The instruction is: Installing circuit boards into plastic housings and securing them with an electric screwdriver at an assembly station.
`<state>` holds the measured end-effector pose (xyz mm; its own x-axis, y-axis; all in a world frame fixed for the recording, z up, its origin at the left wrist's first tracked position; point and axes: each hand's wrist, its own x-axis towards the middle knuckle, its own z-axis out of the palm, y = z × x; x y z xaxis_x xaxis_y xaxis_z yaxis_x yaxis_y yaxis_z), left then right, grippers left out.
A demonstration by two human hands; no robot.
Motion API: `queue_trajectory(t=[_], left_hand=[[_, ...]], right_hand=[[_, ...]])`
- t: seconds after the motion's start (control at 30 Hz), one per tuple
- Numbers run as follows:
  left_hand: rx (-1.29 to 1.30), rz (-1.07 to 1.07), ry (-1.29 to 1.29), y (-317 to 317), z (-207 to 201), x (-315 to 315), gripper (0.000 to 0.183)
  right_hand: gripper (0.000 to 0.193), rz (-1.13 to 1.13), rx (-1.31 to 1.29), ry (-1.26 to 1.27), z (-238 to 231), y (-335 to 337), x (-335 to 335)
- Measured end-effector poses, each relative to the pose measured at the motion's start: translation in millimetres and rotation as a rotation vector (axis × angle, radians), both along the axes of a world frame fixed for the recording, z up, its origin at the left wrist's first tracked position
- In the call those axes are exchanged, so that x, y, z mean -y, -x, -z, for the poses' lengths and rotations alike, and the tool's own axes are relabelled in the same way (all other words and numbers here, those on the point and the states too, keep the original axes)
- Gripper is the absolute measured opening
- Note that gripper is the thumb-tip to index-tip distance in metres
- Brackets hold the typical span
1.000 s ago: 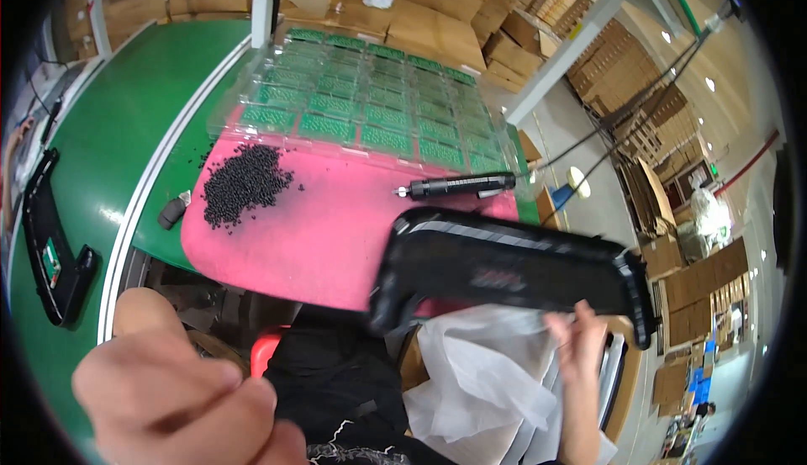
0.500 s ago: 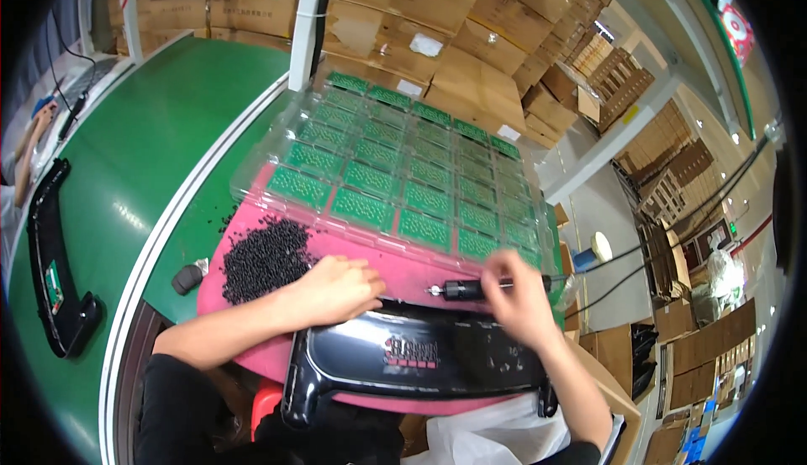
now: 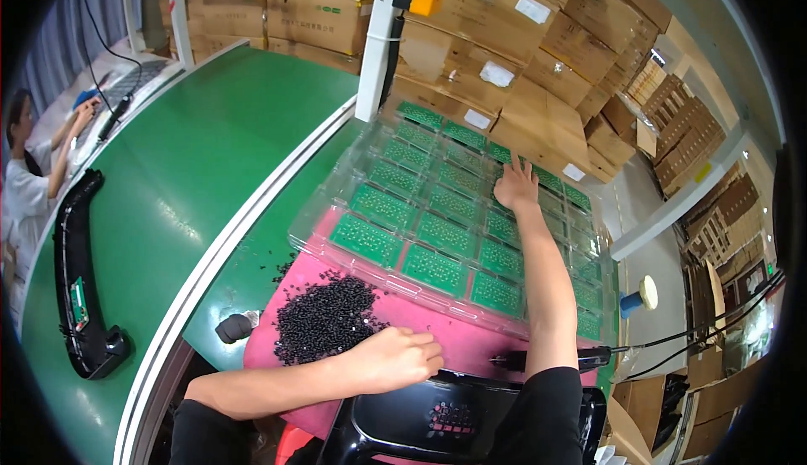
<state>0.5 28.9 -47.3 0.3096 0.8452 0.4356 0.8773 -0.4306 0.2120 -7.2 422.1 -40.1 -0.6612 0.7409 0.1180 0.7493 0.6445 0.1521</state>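
Green circuit boards [image 3: 433,268] sit in rows in a clear plastic tray [image 3: 403,282], and I have the right hand [image 3: 517,186] over the far row, near the tray's far edge, fingers extended; whether they grip a board I cannot tell. My left hand [image 3: 397,361] is loosely curled above the pink mat [image 3: 471,335], beside the heap of small black pieces [image 3: 324,318]; anything inside those fingers is hidden from me. At the mat's near edge I see the glossy black housing [image 3: 395,419], partly covered by my right sleeve [image 3: 546,414].
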Motion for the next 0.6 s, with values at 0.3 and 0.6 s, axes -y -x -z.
queue_trajectory(t=[0.3,0.6], left_hand=[[-0.045,-0.122,0.027,0,-28,10,0.029],[1.123,0.137,0.135,-10,-42,21,0.067]], right_hand=[[0.070,-0.341,-0.533,0.079,-49,-63,86],[0.077,-0.641,-1.128,1.365,-80,-237,313]])
